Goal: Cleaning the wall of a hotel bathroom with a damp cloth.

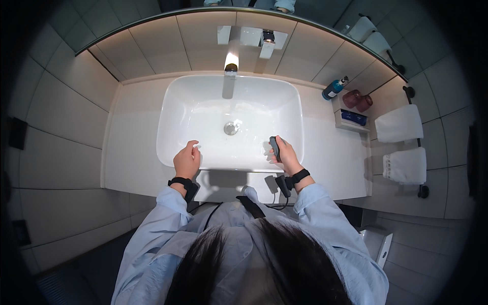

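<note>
A white ceramic washbasin (166, 122) lies in front of me, with a round metal drain (230, 128) at its middle. My right hand (288, 153) is over the basin's near right side and grips a small dark grey object (275, 148), whose kind I cannot make out. Over the near left rim, my left hand (187, 160) has its fingers curled. Something small and white shows at its fingertips, too small to name. Each wrist wears a black strap with a device on it. The wall-mounted faucet (231, 61) reaches over the basin's far edge.
A faucet lever (267, 45) sits on the wall plate. On the right are a blue pump bottle (333, 89), two dark red cups (357, 100) and a box-like holder (352, 126) with a blue packet. White towels (399, 124) hang on the right wall. A mirror edge (244, 10) spans the back.
</note>
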A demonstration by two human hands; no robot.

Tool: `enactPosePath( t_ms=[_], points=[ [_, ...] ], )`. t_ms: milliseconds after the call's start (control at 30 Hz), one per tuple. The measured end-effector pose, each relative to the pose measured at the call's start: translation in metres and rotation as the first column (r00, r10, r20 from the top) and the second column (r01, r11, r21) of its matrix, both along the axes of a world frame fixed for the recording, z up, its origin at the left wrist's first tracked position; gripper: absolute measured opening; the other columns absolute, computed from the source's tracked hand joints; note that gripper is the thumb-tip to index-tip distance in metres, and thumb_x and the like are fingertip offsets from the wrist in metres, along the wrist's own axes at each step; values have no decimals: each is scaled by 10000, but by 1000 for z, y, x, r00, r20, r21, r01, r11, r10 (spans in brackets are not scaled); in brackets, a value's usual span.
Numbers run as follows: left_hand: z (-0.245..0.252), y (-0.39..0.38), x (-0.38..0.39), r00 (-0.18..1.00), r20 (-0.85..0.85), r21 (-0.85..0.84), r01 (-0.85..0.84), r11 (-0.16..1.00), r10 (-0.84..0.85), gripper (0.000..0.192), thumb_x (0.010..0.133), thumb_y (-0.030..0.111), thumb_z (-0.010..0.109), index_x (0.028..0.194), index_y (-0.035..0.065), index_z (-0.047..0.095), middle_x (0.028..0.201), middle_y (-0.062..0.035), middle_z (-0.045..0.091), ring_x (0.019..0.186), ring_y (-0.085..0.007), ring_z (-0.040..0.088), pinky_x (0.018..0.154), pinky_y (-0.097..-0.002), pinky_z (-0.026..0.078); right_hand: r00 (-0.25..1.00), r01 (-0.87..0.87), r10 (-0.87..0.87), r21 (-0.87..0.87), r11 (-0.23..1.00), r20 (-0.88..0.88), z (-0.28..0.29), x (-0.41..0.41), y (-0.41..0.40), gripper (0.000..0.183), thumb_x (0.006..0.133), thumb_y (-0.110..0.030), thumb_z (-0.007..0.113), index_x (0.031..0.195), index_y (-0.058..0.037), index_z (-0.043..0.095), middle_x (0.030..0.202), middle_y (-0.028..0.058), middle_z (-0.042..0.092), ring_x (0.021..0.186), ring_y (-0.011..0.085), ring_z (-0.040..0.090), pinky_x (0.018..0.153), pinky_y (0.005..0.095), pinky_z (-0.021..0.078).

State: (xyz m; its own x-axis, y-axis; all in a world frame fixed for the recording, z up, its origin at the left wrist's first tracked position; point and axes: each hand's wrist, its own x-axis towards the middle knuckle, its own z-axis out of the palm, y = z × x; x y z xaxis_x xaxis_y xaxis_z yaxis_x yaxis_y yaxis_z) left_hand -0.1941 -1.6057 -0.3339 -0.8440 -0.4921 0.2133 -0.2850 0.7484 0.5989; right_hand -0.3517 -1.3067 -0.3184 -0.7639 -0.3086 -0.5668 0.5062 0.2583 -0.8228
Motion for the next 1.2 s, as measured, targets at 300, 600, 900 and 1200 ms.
enactPosePath(
  t_ms=[300, 600, 900, 1200],
  points=[
    [77, 56, -27, 929, -243, 581, 369, 726, -278, 181, 944, 155, 586, 1075, 40, 637, 943, -52, 682, 835, -138, 652, 841, -269, 495, 973, -207, 169, -279, 938, -154, 47, 20, -39, 563, 1035, -464, 309, 1250, -21, 581, 1114, 100, 645, 1034, 163, 576, 927, 280, 430],
    [94, 60, -2, 964, -248, 834, 261, 487, -92, 259, 906, 130, 639, 1148, 44, 604, 987, -11, 619, 927, -69, 561, 786, -244, 446, 596, -506, 394, 54, 861, -700, 81, 58, -103, 476, 1007, -372, 380, 1338, -42, 471, 1357, 212, 460, 1281, 361, 423, 1070, 389, 325],
    [114, 3, 64, 965, -234, 822, 133, 554, 115, 166, 910, 35, 533, 1024, 3, 650, 945, -13, 631, 884, -96, 561, 821, -243, 447, 577, -778, 583, -168, 605, -572, 89, 88, -166, 490, 1033, -379, 344, 1342, -26, 489, 1326, 199, 507, 1265, 302, 458, 1076, 358, 334],
    [129, -78, 119, 956, -251, 809, 120, 575, 154, 115, 917, 75, 529, 983, 24, 609, 912, 5, 609, 883, -70, 547, 816, -223, 421, 508, -839, 642, -160, 520, -574, 104, 139, -246, 478, 1031, -365, 365, 1336, -23, 502, 1341, 184, 507, 1265, 302, 464, 1077, 354, 336]
  ],
)
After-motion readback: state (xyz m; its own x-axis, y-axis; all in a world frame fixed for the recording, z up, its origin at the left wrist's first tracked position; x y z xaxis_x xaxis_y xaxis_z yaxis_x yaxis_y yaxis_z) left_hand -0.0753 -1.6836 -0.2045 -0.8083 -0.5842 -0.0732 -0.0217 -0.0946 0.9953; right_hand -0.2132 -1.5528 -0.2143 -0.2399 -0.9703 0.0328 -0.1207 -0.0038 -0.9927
